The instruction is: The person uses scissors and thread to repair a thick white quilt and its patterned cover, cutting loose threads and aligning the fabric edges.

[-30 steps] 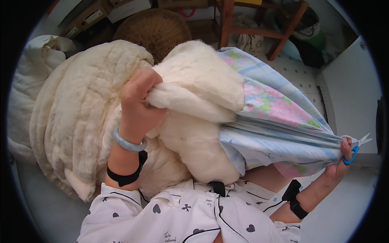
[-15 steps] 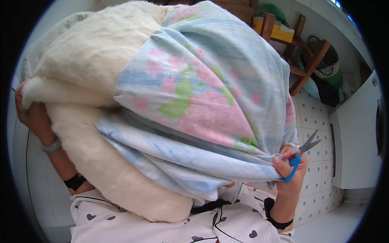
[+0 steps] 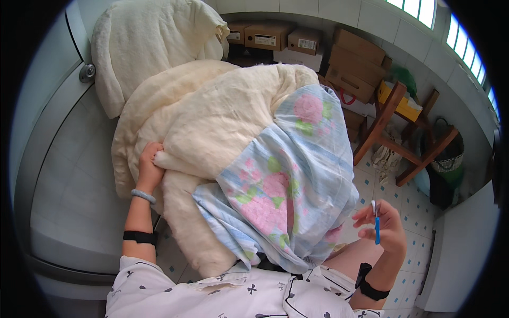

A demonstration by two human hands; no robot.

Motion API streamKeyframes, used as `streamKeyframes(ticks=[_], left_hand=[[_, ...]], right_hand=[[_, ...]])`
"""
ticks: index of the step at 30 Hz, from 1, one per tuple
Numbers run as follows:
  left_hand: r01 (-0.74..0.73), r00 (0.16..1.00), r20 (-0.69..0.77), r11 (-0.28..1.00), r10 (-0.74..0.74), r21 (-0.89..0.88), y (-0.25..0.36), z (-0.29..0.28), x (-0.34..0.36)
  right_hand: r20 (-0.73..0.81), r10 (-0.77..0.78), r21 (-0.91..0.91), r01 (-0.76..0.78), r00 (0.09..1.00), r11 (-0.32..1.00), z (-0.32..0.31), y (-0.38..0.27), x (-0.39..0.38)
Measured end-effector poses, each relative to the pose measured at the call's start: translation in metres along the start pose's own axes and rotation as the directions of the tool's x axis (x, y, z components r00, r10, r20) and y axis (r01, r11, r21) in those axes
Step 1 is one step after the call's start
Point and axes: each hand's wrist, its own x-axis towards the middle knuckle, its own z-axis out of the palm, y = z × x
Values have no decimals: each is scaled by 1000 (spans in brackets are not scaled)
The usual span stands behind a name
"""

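Observation:
My left hand [image 3: 151, 161] grips a fold of cream cotton batting [image 3: 201, 132], which lies in thick bunched layers before me. A blue and pink floral cloth [image 3: 265, 206] covers the right part of the batting and drapes down toward my lap. My right hand [image 3: 385, 225] is beside the cloth, apart from it, with scissors [image 3: 377, 228] with a blue and white handle hanging in its curled fingers.
A folded cream quilt [image 3: 151, 45] rests at the back left beside a metal-and-glass surface [image 3: 61, 175]. Behind are cardboard boxes [image 3: 347, 77], a wooden chair [image 3: 392, 148] and a woven bag [image 3: 445, 164]. A white cabinet [image 3: 458, 249] stands at right, on tiled floor [image 3: 411, 254].
My right hand has let go of the cloth and keeps the scissors. The batting and cloth have settled inward from the wide spread, and more of the room behind shows.

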Motion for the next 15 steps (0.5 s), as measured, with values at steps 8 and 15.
streamKeyframes(ticks=[8,15], left_hand=[[-9,990,143,996,-4,91,-8,8,13],[-72,595,746,904,-300,421,107,-77,129]], right_hand=[[-488,104,-12,-125,867,992,35,47,182],[-251,-105,21,114,962,993,134,74,142]])
